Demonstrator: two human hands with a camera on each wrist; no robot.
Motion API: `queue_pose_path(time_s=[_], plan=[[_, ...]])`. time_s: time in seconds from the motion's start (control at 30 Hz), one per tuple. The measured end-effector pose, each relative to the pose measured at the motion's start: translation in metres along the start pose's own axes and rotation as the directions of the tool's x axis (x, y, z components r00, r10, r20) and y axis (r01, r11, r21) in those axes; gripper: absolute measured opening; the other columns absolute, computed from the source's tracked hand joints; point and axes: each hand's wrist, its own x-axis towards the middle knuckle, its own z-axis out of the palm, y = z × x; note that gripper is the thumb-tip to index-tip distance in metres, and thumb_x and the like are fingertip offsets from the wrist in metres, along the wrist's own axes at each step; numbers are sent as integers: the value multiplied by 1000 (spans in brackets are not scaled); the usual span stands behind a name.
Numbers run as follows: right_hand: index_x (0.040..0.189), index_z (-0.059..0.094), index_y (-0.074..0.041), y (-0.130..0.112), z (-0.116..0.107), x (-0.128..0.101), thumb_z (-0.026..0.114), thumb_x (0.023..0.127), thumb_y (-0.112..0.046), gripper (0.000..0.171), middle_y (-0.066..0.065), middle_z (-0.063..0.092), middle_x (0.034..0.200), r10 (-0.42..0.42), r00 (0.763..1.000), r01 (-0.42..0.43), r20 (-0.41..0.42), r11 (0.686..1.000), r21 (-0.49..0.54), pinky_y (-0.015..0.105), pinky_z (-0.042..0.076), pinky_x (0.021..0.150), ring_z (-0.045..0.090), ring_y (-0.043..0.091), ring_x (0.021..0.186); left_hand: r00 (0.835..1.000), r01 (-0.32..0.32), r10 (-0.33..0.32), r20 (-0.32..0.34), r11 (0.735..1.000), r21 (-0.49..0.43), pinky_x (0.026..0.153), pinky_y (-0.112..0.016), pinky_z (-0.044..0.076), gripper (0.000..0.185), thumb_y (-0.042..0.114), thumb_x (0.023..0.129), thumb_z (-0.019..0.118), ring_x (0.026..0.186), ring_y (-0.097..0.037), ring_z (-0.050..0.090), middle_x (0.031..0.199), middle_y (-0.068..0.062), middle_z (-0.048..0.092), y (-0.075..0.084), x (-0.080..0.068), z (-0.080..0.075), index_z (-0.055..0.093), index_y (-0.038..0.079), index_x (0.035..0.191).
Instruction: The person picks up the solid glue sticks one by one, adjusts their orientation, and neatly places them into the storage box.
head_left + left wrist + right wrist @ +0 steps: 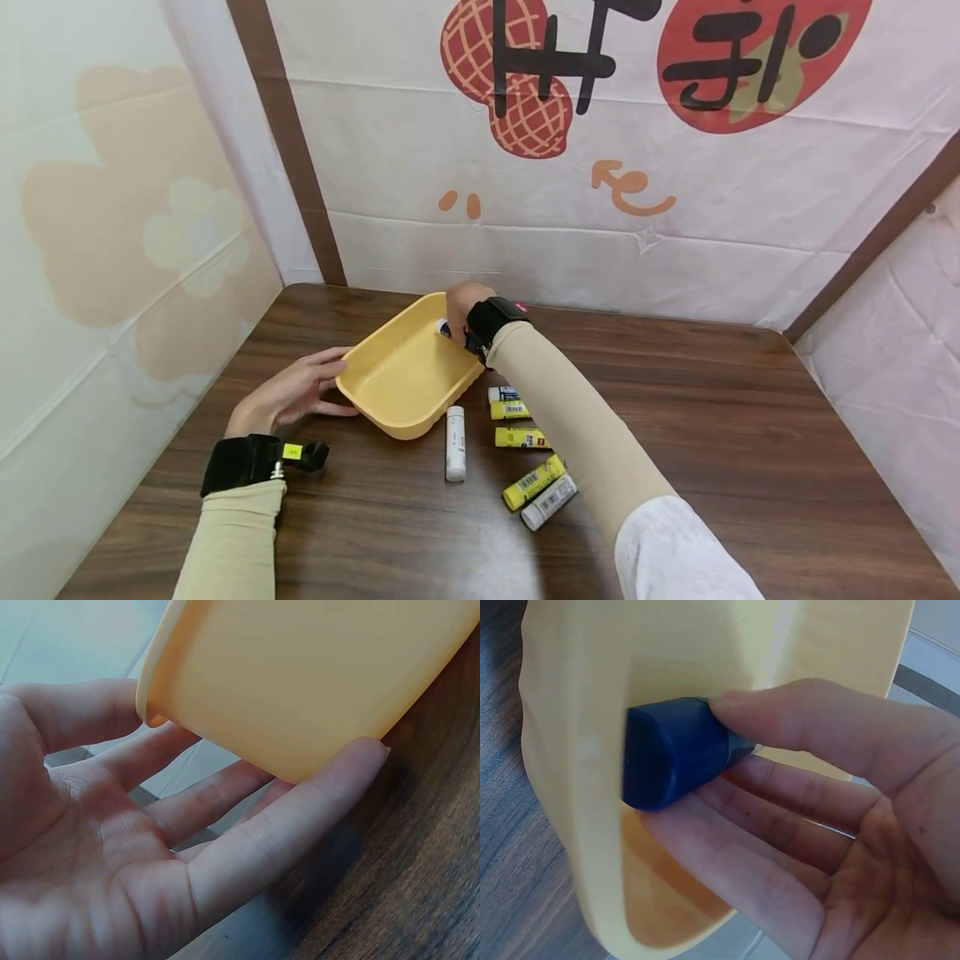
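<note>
A yellow plastic basket stands on the table, turned diagonally. My left hand holds its left end, thumb and fingers spread along the outer wall and a finger at the rim. Over the basket's far right part, my right hand reaches inside. Its thumb and fingers pinch a dark blue glue stick, whose flat end faces the basket wall in the right wrist view. A white end of this stick shows in the head view. Close by the basket's near side lies a white glue stick.
Right of the basket lie several more glue sticks: a yellow one, another yellow one and a white one beside it. My right forearm partly covers this group. Printed cloth walls border the wooden table.
</note>
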Motion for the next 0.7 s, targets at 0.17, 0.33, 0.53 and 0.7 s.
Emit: queue_pose_path(time_s=[0.17,0.33,0.53,0.7], plan=[[101,78,-14,0,3,-1,84,85,-12,17,3,72,109,-1,1000,0,-24,1000,-24,28,55,73,56,18,86,1000,-9,9,10,1000,-2,99,-52,61,63,31,112,44,118,-7,65,146,-3,48,0,0,0,19,8,165],[101,78,-13,2,2,-3,82,87,-13,15,3,71,109,-4,999,3,-34,999,-38,29,57,78,56,18,88,1000,-6,6,13,1000,0,99,-52,61,63,31,113,44,119,-7,65,145,-1,49,-1,1,1,18,8,165],[76,67,-16,0,-4,-4,75,92,-14,18,0,58,87,-12,999,7,-40,992,-123,26,42,60,48,16,75,1000,-9,9,10,1000,-4,98,-52,61,64,30,113,44,118,-6,65,143,2,51,0,2,2,16,7,166],[78,66,-16,-1,-7,-5,72,93,-13,17,0,58,89,-9,1000,5,-30,992,-130,25,39,58,46,16,75,1000,-11,11,15,1000,1,98,-52,61,64,30,113,44,118,-5,65,143,2,51,0,2,3,16,7,165]])
